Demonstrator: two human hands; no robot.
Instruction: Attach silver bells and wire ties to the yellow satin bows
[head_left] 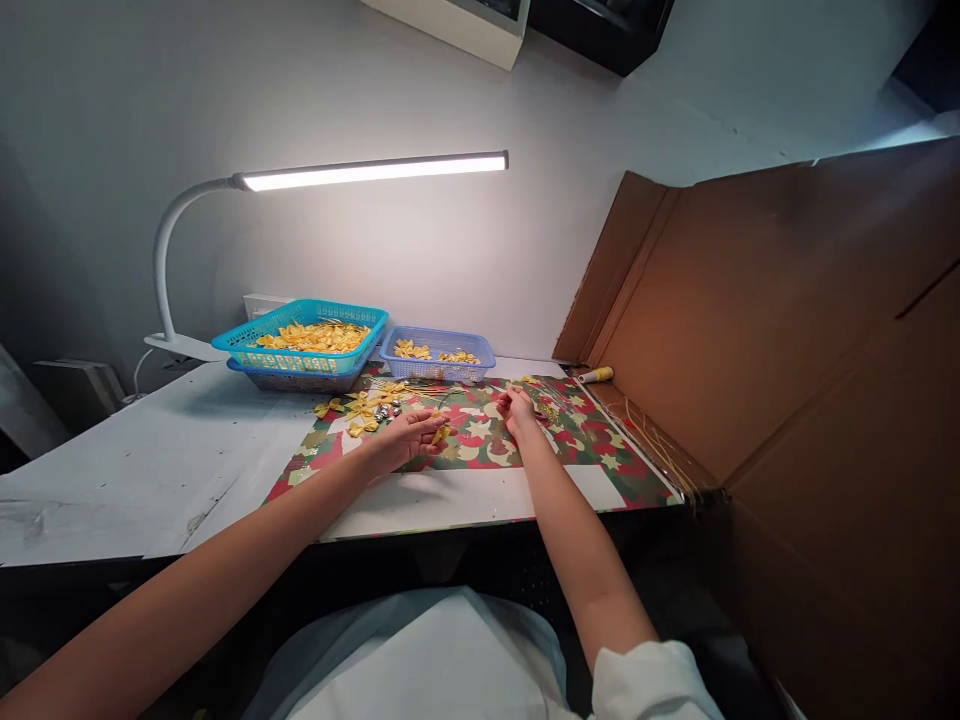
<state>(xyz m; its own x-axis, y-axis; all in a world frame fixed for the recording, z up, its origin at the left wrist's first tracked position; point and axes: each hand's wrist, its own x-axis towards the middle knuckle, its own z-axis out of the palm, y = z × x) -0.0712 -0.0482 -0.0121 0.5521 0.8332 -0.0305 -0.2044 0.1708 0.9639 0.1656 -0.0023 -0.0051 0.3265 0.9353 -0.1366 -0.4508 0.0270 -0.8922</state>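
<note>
My left hand (407,440) is closed around a small yellow ribbon bow (441,434), with a thin dark stem or wire rising from the fingers. To its right, my right hand (516,410) is raised over the mat with thumb and fingers pinched together. Whatever is in that pinch is too fine to make out. Left of the hands, loose yellow bows (364,426) lie in a heap beside small shiny silver pieces (386,411), perhaps bells. Both hands are above a camouflage-patterned mat (472,450) with red, green and cream shapes.
A teal basket (300,362) full of yellow bows sits on another basket at the back left. Next to it is a blue-violet basket (439,368) with more. A lamp (375,172) arches overhead. Cardboard (787,320) walls the right side, near a small yellow roll (597,375) and loose strands (660,440).
</note>
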